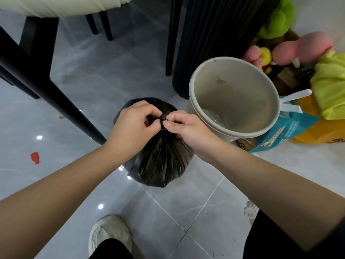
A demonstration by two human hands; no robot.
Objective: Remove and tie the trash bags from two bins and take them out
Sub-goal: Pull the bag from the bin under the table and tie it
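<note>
A full black trash bag [160, 161] stands on the grey tiled floor in the middle of the view. Its neck is gathered into a small knot [164, 118] at the top. My left hand [134, 126] pinches the knot from the left and my right hand [188, 130] pinches it from the right, fingertips almost touching. Just to the right of the bag stands a round beige bin [194, 101] with no black bag in it; something clear lies at its bottom. No second bin is in view.
Black chair legs [61, 101] slant in from the left, and a black ribbed table base [214, 38] rises behind the bin. Plush toys [291, 51], a blue shopping bag [285, 131] and yellow cloth crowd the right. A red scrap [35, 157] lies on the floor; my shoe [110, 234] is below.
</note>
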